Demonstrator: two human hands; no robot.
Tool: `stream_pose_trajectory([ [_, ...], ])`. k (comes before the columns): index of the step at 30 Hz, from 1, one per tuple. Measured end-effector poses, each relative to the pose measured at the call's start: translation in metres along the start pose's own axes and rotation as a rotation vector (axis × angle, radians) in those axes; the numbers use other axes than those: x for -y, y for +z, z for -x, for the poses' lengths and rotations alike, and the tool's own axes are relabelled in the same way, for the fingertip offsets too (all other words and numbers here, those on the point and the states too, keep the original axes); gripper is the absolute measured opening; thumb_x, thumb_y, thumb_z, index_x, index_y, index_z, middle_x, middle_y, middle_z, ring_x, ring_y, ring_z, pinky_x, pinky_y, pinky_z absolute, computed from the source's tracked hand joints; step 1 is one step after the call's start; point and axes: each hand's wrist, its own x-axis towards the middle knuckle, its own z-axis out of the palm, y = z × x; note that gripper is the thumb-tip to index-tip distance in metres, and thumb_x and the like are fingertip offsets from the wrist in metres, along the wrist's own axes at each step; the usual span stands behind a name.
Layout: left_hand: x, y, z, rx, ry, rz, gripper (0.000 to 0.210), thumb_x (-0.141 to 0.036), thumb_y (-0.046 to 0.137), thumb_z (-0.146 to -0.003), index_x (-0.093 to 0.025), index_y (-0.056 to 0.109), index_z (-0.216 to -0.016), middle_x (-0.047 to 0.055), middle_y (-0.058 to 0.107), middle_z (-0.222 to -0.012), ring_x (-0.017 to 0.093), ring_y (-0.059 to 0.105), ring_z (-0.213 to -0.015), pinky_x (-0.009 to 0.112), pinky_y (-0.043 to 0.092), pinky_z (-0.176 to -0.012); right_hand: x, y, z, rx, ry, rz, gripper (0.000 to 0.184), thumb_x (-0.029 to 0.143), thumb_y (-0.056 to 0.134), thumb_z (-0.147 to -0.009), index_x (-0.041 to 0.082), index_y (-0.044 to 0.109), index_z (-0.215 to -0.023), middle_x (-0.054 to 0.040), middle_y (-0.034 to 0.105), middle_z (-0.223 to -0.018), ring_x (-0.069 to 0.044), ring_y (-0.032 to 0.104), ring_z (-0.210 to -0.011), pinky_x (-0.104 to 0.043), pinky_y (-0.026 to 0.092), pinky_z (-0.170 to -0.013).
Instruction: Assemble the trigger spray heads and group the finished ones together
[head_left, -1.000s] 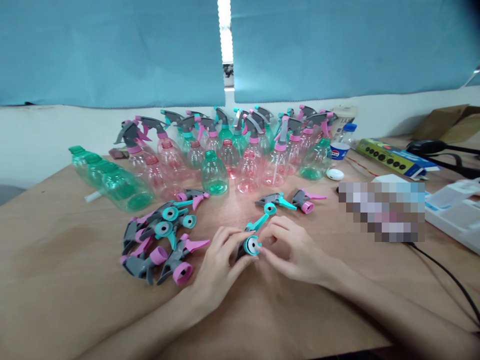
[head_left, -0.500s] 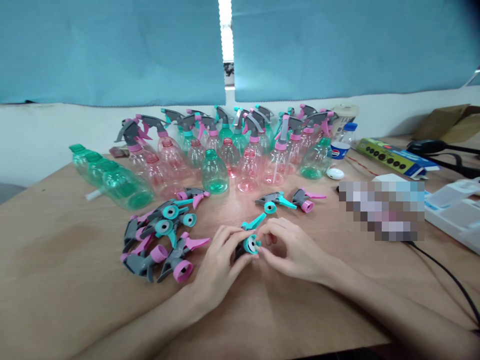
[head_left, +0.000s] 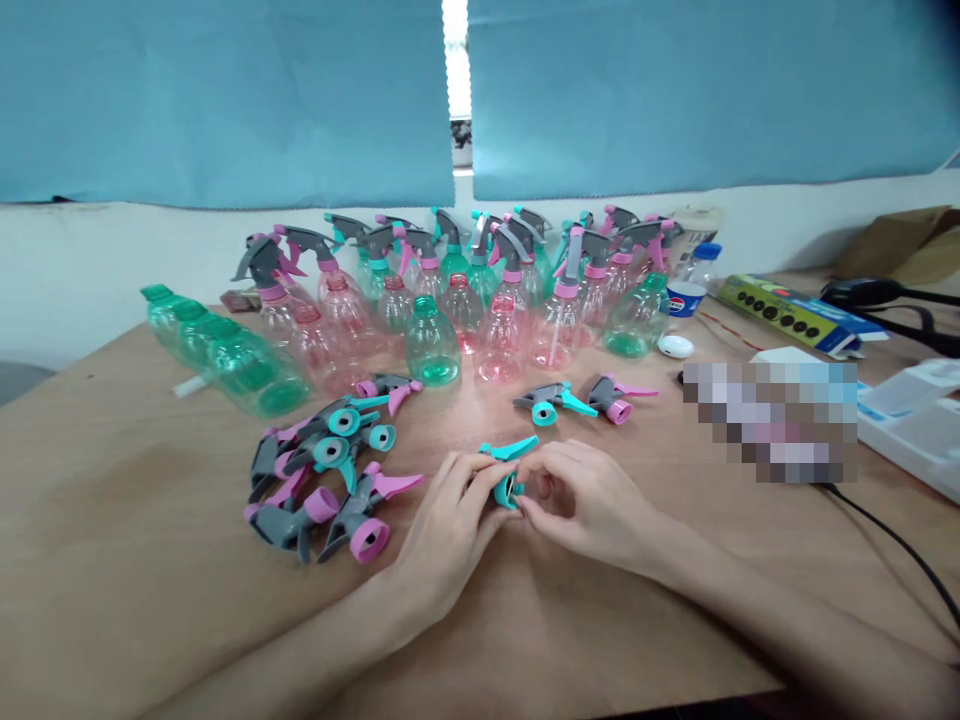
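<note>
Near the front of the table, my left hand (head_left: 446, 530) is closed round a grey trigger spray head with a teal trigger and teal collar (head_left: 506, 489). The collar's open end faces toward my right hand (head_left: 592, 505), whose thumb and fingers pinch its rim. My left fingers hide most of the grey body. To the left lies a pile of loose spray heads, among them a pink-collared one (head_left: 369, 540) and a teal-collared one (head_left: 331, 452). Beyond my hands lie another teal spray head (head_left: 546, 411) and a pink one (head_left: 618, 410).
Pink and green bottles stand at the back, several with spray heads fitted; an open green bottle (head_left: 433, 345) is in front. Green bottles (head_left: 259, 365) lie on their sides at left. At right are a white lid (head_left: 676, 346), a box (head_left: 799, 312) and a black cable (head_left: 892, 533).
The held spray head's collar has turned slightly, its opening now angled more to the right. Both hands stay on it. The whole view has shifted a little.
</note>
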Motion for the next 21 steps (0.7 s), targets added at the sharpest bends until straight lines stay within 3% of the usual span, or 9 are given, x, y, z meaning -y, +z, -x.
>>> stream_pose_trajectory([
  [21, -0.0019, 0.0004, 0.0006, -0.012, 0.013, -0.003, 0.028, -0.016, 0.054, -0.090, -0.020, 0.047, -0.117, 0.007, 0.054, -0.106, 0.023, 0.049, -0.097, 0.039, 0.048, -0.082, -0.0084, 0.0084, 0.0064, -0.094, -0.116, -0.002, 0.007, 0.019, 0.059, -0.080, 0.016, 0.060, -0.086, 0.0048, 0.049, -0.056, -0.011, 0.047, -0.052, -0.023, 0.038, -0.054],
])
